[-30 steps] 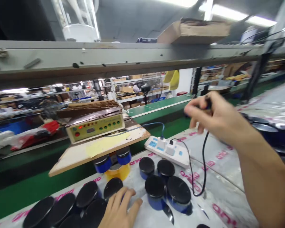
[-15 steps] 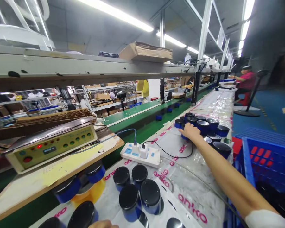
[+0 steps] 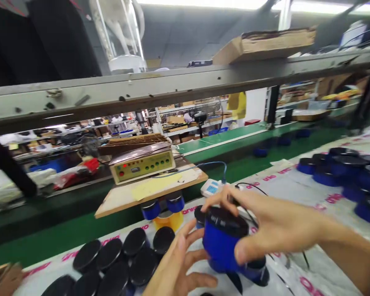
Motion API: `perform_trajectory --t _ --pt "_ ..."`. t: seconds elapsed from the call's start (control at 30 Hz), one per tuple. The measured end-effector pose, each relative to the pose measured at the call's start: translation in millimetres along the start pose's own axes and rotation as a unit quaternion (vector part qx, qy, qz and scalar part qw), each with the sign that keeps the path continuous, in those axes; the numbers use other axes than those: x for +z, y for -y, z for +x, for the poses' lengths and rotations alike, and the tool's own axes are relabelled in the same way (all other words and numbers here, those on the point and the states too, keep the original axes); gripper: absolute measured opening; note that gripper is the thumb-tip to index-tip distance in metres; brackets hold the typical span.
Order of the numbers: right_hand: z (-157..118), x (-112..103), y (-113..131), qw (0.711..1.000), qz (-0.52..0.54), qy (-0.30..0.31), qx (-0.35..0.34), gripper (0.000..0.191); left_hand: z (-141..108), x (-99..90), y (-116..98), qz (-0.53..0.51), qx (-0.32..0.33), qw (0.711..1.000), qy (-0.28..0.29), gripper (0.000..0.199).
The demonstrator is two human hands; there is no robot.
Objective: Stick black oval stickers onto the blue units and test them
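A blue jar with a black lid is held tilted above the table in front of me. My right hand wraps round its lid and side, thumb on the near side. At the jar's left side is my left hand, its fingers apart and curved toward the blue wall; whether they touch it is hard to tell. Several more black-lidded blue jars stand close together left of my left hand. Another group of such jars is at the right, beyond my right wrist.
A control box with buttons sits on a wooden board at centre left. A white power strip with cables lies behind my hands. A green conveyor runs behind the table, below a metal shelf holding a cardboard box.
The view has turned left. My right hand has come back from the far jar group and now holds a jar before me. My left hand has risen beside it.
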State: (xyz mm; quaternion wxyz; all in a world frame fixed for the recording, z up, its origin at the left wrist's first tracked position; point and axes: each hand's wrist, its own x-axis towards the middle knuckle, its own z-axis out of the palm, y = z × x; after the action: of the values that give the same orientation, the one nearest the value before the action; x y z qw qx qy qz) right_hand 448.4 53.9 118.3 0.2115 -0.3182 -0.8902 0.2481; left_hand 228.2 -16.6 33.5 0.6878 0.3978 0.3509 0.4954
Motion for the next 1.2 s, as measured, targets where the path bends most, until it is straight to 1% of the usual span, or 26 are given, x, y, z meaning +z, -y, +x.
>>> perform_trajectory --t 0.03,0.07,0.1,0.13,0.2,0.23,0.3,0.33,0.4,0.47,0.5,0.57,0.63,0.7,0.77,0.87,0.97,1.0,1.03,1.1,1.17,1.2 --pt "6 11 12 0.999 0.029 0.024 -0.031 0.045 -1 2.0 -3 -0.035 -0.014 0.999 0.017 0.059" --pt "11 20 20 0.998 0.041 0.038 -0.043 0.045 -3 3.0 -6 -0.058 -0.025 0.997 0.033 0.056" --pt "14 27 26 0.997 0.038 0.042 -0.045 0.042 -4 2.9 -9 -0.075 -0.033 0.996 0.042 0.052" --pt "16 32 28 0.999 0.024 0.027 -0.039 0.036 -5 1.8 -13 -0.088 -0.038 0.995 0.04 0.049" --pt "18 35 27 1.0 0.006 -0.012 -0.022 0.023 -6 -2.4 -20 -0.114 -0.049 0.992 0.019 0.046" --pt "17 34 25 0.999 0.009 -0.028 -0.019 0.026 -5 -5.0 -23 -0.128 -0.052 0.99 0.014 0.046" --pt "16 33 22 0.998 0.021 -0.047 -0.02 0.034 -3 -9.6 -29 -0.155 -0.052 0.986 0.03 0.047" --pt "16 33 20 0.998 0.018 -0.045 -0.026 0.033 -2 -11.4 -30 -0.169 -0.047 0.983 0.047 0.05" --pt "17 35 19 0.999 -0.007 -0.022 -0.047 0.027 -1 -14.1 -33 -0.187 -0.03 0.98 0.067 0.055" --pt "20 40 19 0.997 -0.029 0.011 -0.072 0.024 -2 -16.1 -33 -0.183 -0.014 0.982 0.052 0.052" --pt "21 43 18 0.995 -0.035 0.018 -0.089 0.024 -3 -16.8 -32 -0.177 -0.009 0.983 0.041 0.049" --pt "24 48 17 0.991 -0.044 0.01 -0.123 0.024 -5 -17.6 -32 -0.168 -0.004 0.986 0.015 0.039" --pt "25 52 16 0.988 -0.059 -0.012 -0.146 0.027 -6 -17.2 -33 -0.179 0.0 0.984 -0.015 0.037" --pt "25 54 15 0.986 -0.071 -0.027 -0.151 0.031 -7 -15.6 -36 -0.193 0.008 0.98 -0.044 0.038" --pt "25 57 13 0.986 -0.076 -0.027 -0.145 0.035 -8 -13.6 -40 -0.193 0.012 0.979 -0.063 0.037" --pt "23 60 12 0.987 -0.085 -0.019 -0.132 0.04 -10 -10.7 -42 -0.162 0.013 0.982 -0.092 0.037" --pt "21 62 15 0.986 -0.097 -0.023 -0.134 0.039 -10 -9.2 -38 -0.113 0.017 0.984 -0.138 0.047" --pt "21 63 16 0.985 -0.104 -0.033 -0.137 0.038 -9 -9.1 -36 -0.086 0.028 0.985 -0.149 0.053" --pt "21 65 17 0.982 -0.118 -0.047 -0.143 0.038 -8 -9.2 -33 -0.052 0.051 0.985 -0.157 0.059" --pt "20 69 20 0.97 -0.164 -0.087 -0.156 0.039 -7 -9.7 -28 0.05 0.127 0.977 -0.167 0.068" --pt "20 74 21 0.947 -0.227 -0.135 -0.183 0.043 -6 -9.8 -25 0.155 0.192 0.953 -0.176 0.072" --pt "20 77 21 0.934 -0.255 -0.154 -0.199 0.045 -7 -9.5 -24 0.194 0.203 0.942 -0.183 0.073"
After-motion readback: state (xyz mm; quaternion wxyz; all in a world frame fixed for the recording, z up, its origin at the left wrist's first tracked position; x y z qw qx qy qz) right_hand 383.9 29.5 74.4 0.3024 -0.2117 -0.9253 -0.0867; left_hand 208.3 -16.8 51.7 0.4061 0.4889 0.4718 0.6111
